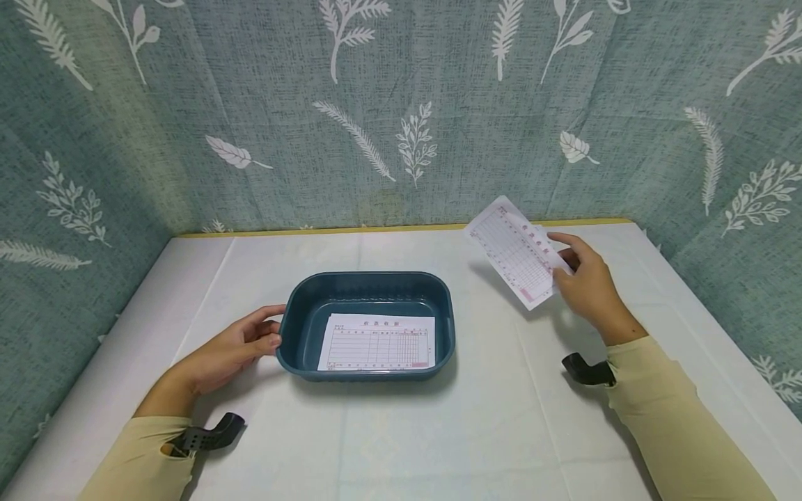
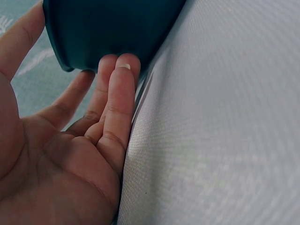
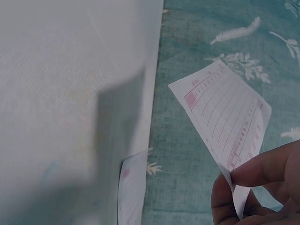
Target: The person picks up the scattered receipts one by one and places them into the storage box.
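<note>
Paper [image 1: 510,252], white with pinkish grid, is pinched by right hand [image 1: 590,289]; left hand [image 1: 228,351] touches tub [image 1: 370,376].

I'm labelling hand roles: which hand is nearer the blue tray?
Left: the left hand touches the tray at its left end; the right hand holds paper beyond the right end.

A cloth-walled booth [image 1: 81,292]; room type unclear. Leaf-patterned fabric [image 1: 482,146] rises behind the white-covered table [image 1: 401,438] and along both its sides.
</note>
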Motion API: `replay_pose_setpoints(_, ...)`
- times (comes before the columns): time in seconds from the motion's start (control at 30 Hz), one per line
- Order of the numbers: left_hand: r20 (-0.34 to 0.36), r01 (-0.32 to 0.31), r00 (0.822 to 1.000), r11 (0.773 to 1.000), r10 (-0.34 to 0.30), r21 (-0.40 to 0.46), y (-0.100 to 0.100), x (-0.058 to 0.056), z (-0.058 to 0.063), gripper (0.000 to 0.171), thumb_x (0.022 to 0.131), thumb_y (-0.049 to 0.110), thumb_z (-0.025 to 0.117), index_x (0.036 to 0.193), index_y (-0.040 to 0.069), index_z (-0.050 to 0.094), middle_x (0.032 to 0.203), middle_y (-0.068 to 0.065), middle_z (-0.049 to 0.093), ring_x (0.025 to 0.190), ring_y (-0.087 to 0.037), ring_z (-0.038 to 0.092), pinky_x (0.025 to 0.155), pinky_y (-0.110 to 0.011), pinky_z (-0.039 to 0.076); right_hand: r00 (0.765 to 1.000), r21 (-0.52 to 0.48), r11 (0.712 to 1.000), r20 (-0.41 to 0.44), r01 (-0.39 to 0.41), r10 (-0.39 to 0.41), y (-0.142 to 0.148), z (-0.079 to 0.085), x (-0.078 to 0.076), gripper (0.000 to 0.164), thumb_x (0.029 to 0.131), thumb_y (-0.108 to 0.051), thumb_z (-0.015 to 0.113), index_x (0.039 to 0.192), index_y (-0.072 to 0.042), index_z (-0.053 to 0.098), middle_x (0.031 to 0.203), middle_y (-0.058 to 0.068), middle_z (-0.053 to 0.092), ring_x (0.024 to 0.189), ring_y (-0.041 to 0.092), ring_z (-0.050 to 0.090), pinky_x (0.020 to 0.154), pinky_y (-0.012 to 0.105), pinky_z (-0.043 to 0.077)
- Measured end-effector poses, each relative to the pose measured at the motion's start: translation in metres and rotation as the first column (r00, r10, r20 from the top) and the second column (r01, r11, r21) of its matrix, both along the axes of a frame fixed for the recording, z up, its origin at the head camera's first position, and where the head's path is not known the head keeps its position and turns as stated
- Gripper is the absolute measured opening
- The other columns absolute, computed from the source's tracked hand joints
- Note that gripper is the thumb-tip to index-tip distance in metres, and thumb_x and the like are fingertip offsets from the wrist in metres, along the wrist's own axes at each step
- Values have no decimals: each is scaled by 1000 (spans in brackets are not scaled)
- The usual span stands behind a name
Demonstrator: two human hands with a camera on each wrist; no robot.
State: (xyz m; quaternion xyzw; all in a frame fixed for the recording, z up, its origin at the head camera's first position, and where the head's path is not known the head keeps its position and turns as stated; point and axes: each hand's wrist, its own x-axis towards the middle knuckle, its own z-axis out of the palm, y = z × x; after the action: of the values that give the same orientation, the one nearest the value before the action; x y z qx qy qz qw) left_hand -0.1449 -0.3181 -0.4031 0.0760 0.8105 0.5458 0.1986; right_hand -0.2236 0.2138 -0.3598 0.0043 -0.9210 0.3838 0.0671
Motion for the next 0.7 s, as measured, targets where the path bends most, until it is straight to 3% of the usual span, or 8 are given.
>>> replay_pose_setpoints(0.2, 8, -3, 1000, 1000, 3, 4, 0, 0, 0, 64, 101, 20, 60, 154, 7, 28, 123, -18, 51, 107, -14, 53, 87, -19, 47, 999, -11, 1000, -27, -26, 26, -5, 3, 3, 61, 96, 3, 50, 153, -13, 39, 122, 25, 55, 103, 34, 52, 86, 41, 42)
replay_pose_setpoints(0.53, 11, -8, 1000, 1000, 8, -4, 2, 0, 1, 64, 101, 21, 60, 154, 7, 29, 124, -17, 51, 109, -14, 52, 88, -19, 48, 989, -27, 995, -122, -94, 90, -13, 8, 9, 58, 92, 7, 51, 148, -10, 47, 110, 23, 60, 89, 27, 52, 70, 19, 39)
replay_pose_setpoints(0.7, 10, -3, 1000, 1000, 3, 5, 2, 0, 1, 64, 101, 21, 60, 154, 6, 28, 124, -16, 51, 109, -14, 52, 88, -19, 48, 980, -32, 992, -163, -120, 113, -18, 9, 12, 57, 90, 9, 51, 145, -8, 50, 105, 22, 61, 85, 25, 52, 68, 16, 38)
